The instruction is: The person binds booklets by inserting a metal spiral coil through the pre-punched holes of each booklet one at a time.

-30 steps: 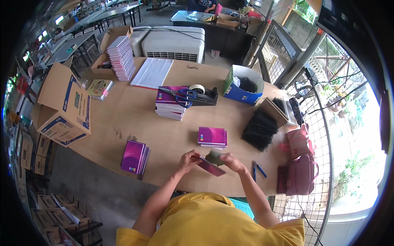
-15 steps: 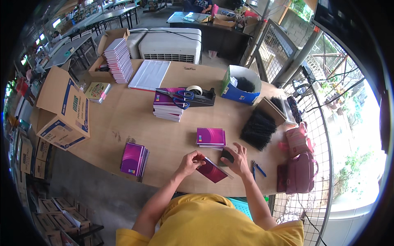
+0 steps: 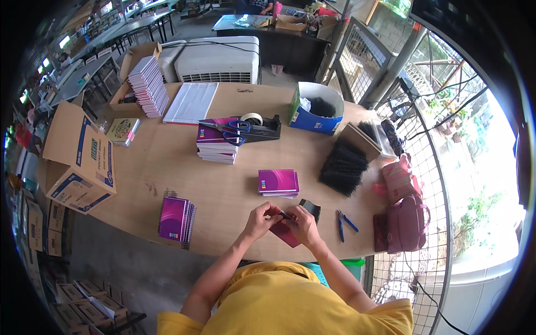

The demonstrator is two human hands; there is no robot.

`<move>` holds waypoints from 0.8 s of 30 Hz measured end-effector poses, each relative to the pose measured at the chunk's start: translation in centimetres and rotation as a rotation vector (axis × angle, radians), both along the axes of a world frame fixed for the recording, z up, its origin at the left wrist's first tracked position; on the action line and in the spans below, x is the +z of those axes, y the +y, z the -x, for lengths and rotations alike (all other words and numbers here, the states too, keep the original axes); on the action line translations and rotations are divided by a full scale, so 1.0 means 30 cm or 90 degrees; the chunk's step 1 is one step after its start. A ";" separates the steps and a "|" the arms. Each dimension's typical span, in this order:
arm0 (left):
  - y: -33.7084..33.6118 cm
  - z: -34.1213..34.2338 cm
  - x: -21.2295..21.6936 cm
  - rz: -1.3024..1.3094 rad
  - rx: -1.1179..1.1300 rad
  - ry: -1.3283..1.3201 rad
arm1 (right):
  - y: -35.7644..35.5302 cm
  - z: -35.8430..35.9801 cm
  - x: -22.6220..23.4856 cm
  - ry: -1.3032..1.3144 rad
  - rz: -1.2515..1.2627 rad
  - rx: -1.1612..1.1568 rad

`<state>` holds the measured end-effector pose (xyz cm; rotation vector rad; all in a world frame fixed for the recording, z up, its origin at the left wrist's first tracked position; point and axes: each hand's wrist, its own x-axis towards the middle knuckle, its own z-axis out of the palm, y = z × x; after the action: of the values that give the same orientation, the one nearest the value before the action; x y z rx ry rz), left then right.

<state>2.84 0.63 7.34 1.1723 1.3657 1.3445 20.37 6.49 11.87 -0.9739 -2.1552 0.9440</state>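
Close in front of me, a purple notebook [image 3: 285, 234] hangs tilted between both hands. My left hand [image 3: 260, 221] pinches its upper corner, fingers closed. At its spiral edge, my right hand [image 3: 302, 225] is closed too; the fingers hide most of the binding. Just behind the right hand is a small dark block [image 3: 310, 210]. A low stack of purple notebooks [image 3: 278, 182] lies beyond the hands. To the left sits a pile of spiral-bound purple notebooks [image 3: 175, 218]. Blue-handled pliers [image 3: 345, 225] rest on the table to the right, jaws toward the far side.
Black spiral coils [image 3: 344, 167] lie at the right, near a blue-green box [image 3: 317, 111]. Scissors [image 3: 226, 132] and a tape dispenser [image 3: 262, 129] top a notebook stack [image 3: 216, 152]. An open carton [image 3: 84, 159] stands left; pink bags [image 3: 406, 223] sit at the right edge.
My right hand has moved left from beside the dark block onto the notebook's spiral edge, and its spread fingers have closed. The whole view has shifted slightly.
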 end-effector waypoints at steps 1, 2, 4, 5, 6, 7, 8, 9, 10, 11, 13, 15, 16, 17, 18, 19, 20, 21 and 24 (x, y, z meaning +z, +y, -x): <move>0.003 -0.003 0.004 0.009 -0.004 -0.007 | 0.002 -0.005 -0.004 -0.011 -0.024 -0.004; 0.006 -0.007 0.007 0.017 -0.009 -0.013 | 0.007 -0.012 -0.008 -0.022 -0.048 -0.009; 0.010 -0.009 0.011 0.022 -0.016 -0.008 | 0.010 -0.019 -0.008 -0.070 -0.051 -0.012; 0.011 -0.011 0.013 0.018 -0.020 0.003 | 0.009 -0.023 -0.007 -0.107 -0.031 -0.010; 0.010 -0.016 0.013 0.014 -0.023 0.013 | 0.007 -0.031 -0.007 -0.146 -0.010 -0.008; 0.005 -0.019 0.012 0.031 -0.022 0.003 | 0.005 -0.043 -0.007 -0.104 -0.035 -0.032; -0.001 -0.020 0.011 0.048 -0.020 -0.006 | 0.005 -0.060 -0.008 -0.062 -0.059 -0.056; -0.009 -0.012 0.011 0.065 -0.013 -0.013 | 0.011 -0.077 -0.009 -0.017 -0.084 -0.075; -0.019 -0.002 0.011 0.067 -0.001 -0.020 | 0.050 -0.155 -0.045 -0.054 -0.093 -0.137; -0.036 0.011 0.002 0.071 0.015 -0.027 | 0.059 -0.227 -0.051 -0.174 -0.109 -0.277; -0.033 0.009 0.017 0.077 0.016 -0.036 | 0.062 -0.433 -0.243 -0.538 -0.109 -0.519; -0.028 0.004 0.033 0.093 0.009 -0.040 | 0.035 -0.581 -0.378 -0.530 -0.138 -0.501; -0.037 0.005 0.027 0.081 0.021 -0.028 | 0.028 -0.598 -0.383 -0.526 -0.151 -0.482; -0.042 0.004 0.022 0.069 0.031 -0.016 | 0.037 -0.618 -0.384 -0.518 -0.190 -0.458; -0.052 0.004 0.015 0.059 0.040 -0.003 | 0.040 -0.615 -0.374 -0.426 -0.165 -0.441; -0.053 0.007 0.013 0.055 0.035 0.001 | 0.062 -0.602 -0.354 -0.330 -0.145 -0.424; -0.055 0.007 0.013 0.051 0.029 0.004 | 0.089 -0.591 -0.330 -0.234 -0.124 -0.407; -0.062 0.016 0.005 0.049 0.033 0.009 | 0.096 -0.505 -0.238 -0.166 -0.183 -0.335; -0.084 0.029 0.023 0.082 0.027 0.004 | 0.073 -0.291 0.059 -0.202 -0.135 -0.095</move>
<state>1.98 -1.90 8.04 1.0674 1.4659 1.2636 29.12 8.67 13.63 -1.2225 -2.3407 0.5042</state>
